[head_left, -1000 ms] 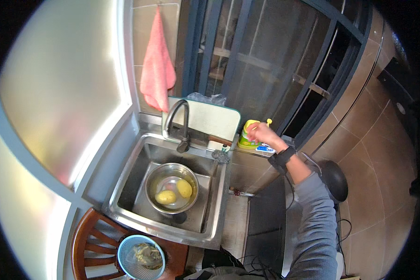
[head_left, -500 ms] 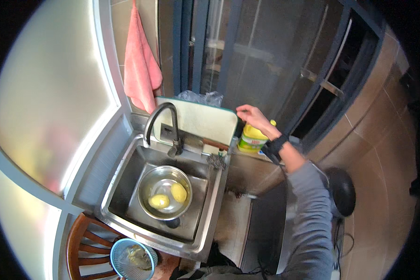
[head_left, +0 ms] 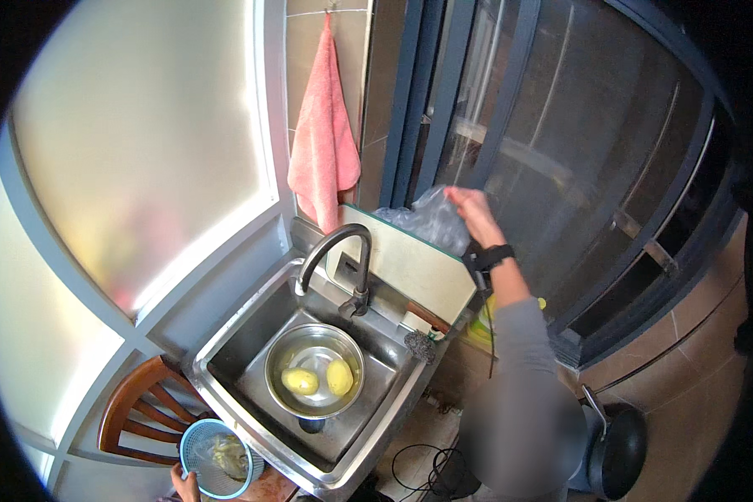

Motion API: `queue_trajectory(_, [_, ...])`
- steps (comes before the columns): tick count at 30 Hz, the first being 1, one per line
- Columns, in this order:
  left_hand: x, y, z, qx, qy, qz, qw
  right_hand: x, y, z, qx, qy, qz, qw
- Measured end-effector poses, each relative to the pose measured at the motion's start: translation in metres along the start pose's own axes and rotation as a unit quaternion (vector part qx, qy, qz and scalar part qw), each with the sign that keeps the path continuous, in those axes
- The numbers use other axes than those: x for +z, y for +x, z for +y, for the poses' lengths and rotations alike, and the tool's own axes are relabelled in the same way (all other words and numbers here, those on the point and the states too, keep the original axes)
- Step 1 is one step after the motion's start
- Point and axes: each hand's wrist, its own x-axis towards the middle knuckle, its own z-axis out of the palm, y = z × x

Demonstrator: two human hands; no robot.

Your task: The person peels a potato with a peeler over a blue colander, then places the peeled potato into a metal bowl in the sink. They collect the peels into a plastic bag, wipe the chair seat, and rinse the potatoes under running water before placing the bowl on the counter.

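Note:
My right hand [head_left: 474,216] reaches behind the pale board that stands behind the sink. Its fingers are pinched on a crumpled clear plastic bag [head_left: 433,219]. My left hand [head_left: 184,484], only partly in view at the lower edge, grips the rim of a light blue plastic basket [head_left: 196,450]. A thin clear bag with pale peelings [head_left: 229,457] lines the basket. In the sink [head_left: 259,361] stands a round steel bowl [head_left: 314,412] with two peeled potatoes, the left potato [head_left: 300,381] and the right potato [head_left: 339,378].
A dark curved faucet [head_left: 361,259] arches over the sink, with the board [head_left: 410,266] behind it. A steel scrubber [head_left: 419,345] sits on the sink corner. A yellow bottle [head_left: 482,322] is half hidden by my arm. A pink towel [head_left: 326,151] hangs on the wall; a wooden chair [head_left: 130,407] stands left.
My right hand has moved onto the plastic bag behind the board and pulled it higher. My left hand has come into view at the basket. The whole view has shifted and turned.

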Motion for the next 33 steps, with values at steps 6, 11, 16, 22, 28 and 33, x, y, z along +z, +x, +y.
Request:
queue_trajectory(6, [0.041,-0.009,0.13,0.057,-0.086,-0.096,0.99,-0.013,-0.096,-0.158,-0.183,0.19,-0.156,0.952])
queue_trajectory(11, [0.047,-0.023,0.257,0.132,-0.169,-0.16,0.964,0.036,-0.191,-0.22,-0.213,0.265,-0.195,0.92])
queue_trajectory(16, [0.035,-0.06,0.339,0.053,-0.378,-0.276,0.882,0.147,-0.308,-0.225,-0.137,0.25,-0.286,0.915])
queue_trajectory(22, [0.017,-0.085,0.308,-0.075,-0.522,-0.327,0.784,0.279,-0.453,-0.173,0.014,0.214,-0.483,0.849])
queue_trajectory(28, [-0.026,-0.102,0.177,-0.192,-0.372,-0.154,0.895,0.329,-0.505,-0.093,0.259,0.318,-0.486,0.772])
queue_trajectory(33, [-0.089,-0.141,0.072,0.009,0.017,0.111,0.994,0.369,-0.58,-0.011,0.324,0.133,-0.384,0.854])
